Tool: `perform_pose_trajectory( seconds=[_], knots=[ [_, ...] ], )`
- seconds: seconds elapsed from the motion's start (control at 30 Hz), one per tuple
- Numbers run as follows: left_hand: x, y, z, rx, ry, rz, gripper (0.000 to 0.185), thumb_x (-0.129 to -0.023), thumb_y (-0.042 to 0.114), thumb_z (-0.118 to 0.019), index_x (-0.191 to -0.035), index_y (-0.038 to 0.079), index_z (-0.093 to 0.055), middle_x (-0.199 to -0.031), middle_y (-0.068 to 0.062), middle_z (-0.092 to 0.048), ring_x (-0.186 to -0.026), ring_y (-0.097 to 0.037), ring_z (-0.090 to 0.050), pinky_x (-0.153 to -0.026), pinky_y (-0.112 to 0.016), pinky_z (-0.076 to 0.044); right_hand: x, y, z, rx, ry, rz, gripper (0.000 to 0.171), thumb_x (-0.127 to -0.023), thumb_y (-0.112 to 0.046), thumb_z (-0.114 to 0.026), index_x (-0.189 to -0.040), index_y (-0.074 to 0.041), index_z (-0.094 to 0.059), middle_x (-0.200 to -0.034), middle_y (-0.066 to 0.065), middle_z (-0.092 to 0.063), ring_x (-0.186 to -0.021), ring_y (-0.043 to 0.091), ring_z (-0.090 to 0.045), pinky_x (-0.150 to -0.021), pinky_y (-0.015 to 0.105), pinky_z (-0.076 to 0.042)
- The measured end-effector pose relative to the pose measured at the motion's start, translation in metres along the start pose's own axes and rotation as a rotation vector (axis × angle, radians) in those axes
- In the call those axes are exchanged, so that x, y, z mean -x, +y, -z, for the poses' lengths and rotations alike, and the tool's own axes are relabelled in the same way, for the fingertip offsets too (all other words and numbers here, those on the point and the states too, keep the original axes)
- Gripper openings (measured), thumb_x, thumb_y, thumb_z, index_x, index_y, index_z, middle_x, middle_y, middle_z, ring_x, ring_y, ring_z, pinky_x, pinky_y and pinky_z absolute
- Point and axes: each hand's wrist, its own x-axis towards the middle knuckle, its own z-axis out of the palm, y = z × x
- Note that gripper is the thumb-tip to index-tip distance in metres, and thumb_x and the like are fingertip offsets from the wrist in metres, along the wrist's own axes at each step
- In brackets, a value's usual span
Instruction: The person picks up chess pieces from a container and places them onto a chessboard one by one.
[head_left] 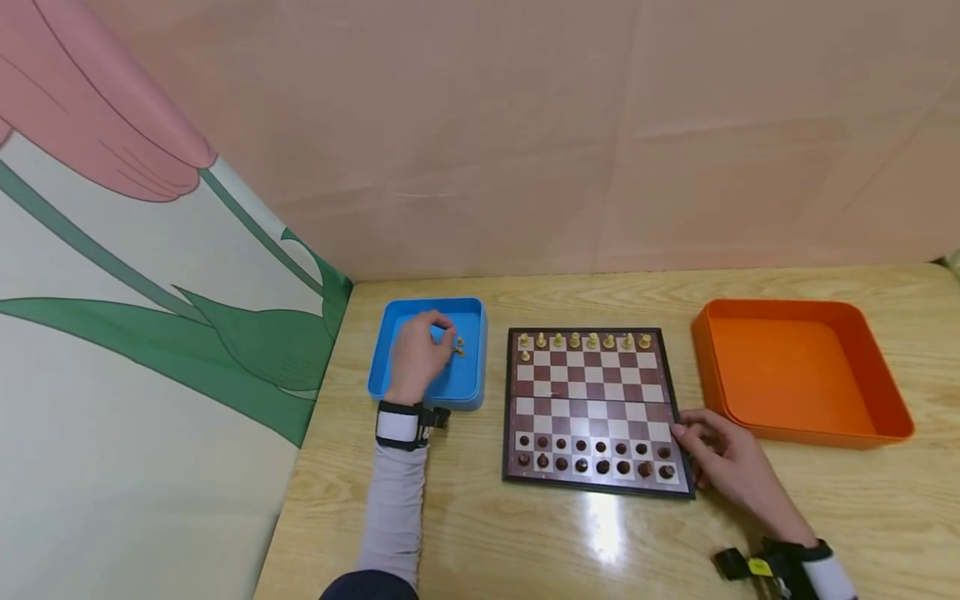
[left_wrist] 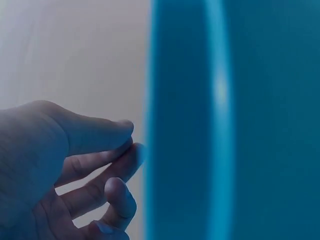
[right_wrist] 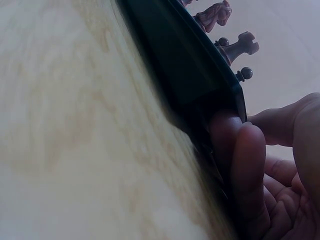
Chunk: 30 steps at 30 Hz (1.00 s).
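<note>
**Chess pieces in the blue box, left hand over them**

Chess pieces (head_left: 458,347), small and pale, lie in the blue box (head_left: 471,388) near its right side. The left hand (head_left: 418,357) is inside the box, just left of these pieces. Its fingers are bent and its fingertips (head_left: 447,335) are right by the pieces. From the head view I cannot tell if they pinch one. In the left wrist view the thumb and fingers (left_wrist: 122,131) come close together beside the blue wall (left_wrist: 225,120), and no piece shows between them.

The blue box sits on the table (head_left: 480,533), just left of the board (head_left: 592,392). The board lies flat in the middle of the table. Pale pieces stand along its far row (head_left: 585,340), with one more pale piece (head_left: 525,356) in the next row on the left. Dark pieces (head_left: 592,457) fill the two near rows.

The right hand (head_left: 720,458) rests on the table at the near right corner of the board. Its fingers curl against the edge of the board. In the right wrist view a fingertip (right_wrist: 235,150) presses on the dark edge (right_wrist: 190,85), and dark pieces (right_wrist: 235,47) stand above it.

An orange box (head_left: 892,421) sits on the table to the right of the board, close to the right hand. A pink wall (head_left: 525,125) stands behind the table.
</note>
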Motion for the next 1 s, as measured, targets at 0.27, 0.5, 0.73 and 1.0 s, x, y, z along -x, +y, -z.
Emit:
perform_pose_trajectory(
  seconds=[0.27, 0.5, 0.73, 1.0],
  knots=[
    [0.002, -0.023, 0.006, -0.079, 0.001, 0.114, 0.019, -0.103, 0.018, -0.073, -0.119, 0.009, -0.077, -0.123, -0.012, -0.076, -0.092, -0.028, -0.072, -0.066, -0.039, -0.054, -0.002, 0.001, -0.001, -0.004, 0.005, 0.007, 0.053, -0.111, -0.043, -0.058, -0.143, -0.001, -0.058, -0.098, 0.015, -0.072, -0.059, 0.021, -0.062, -0.053, 0.033, -0.057],
    [0.001, -0.034, 0.009, -0.118, -0.089, 0.207, 0.03, -0.103, 0.014, -0.071, -0.133, 0.009, -0.073, -0.135, -0.015, -0.07, -0.111, -0.033, -0.071, -0.081, -0.048, -0.059, -0.002, 0.001, -0.002, 0.007, 0.002, -0.008, 0.053, -0.111, -0.044, -0.057, -0.143, -0.002, -0.058, -0.098, 0.014, -0.072, -0.06, 0.021, -0.062, -0.054, 0.032, -0.057],
    [-0.001, -0.036, 0.007, -0.133, -0.159, 0.257, 0.037, -0.105, 0.014, -0.068, -0.142, 0.01, -0.068, -0.144, -0.015, -0.066, -0.131, -0.036, -0.064, -0.1, -0.055, -0.056, -0.002, 0.002, -0.002, 0.005, 0.007, -0.018, 0.053, -0.111, -0.044, -0.057, -0.143, -0.002, -0.058, -0.098, 0.014, -0.072, -0.06, 0.021, -0.062, -0.054, 0.032, -0.057],
    [-0.002, -0.036, 0.007, -0.113, -0.159, 0.267, 0.034, -0.106, 0.013, -0.066, -0.14, 0.01, -0.069, -0.136, -0.013, -0.07, -0.125, -0.034, -0.066, -0.098, -0.054, -0.055, -0.002, 0.002, -0.002, 0.0, 0.006, -0.018, 0.054, -0.111, -0.044, -0.057, -0.143, -0.002, -0.057, -0.098, 0.014, -0.072, -0.06, 0.021, -0.062, -0.054, 0.032, -0.057]
  ],
)
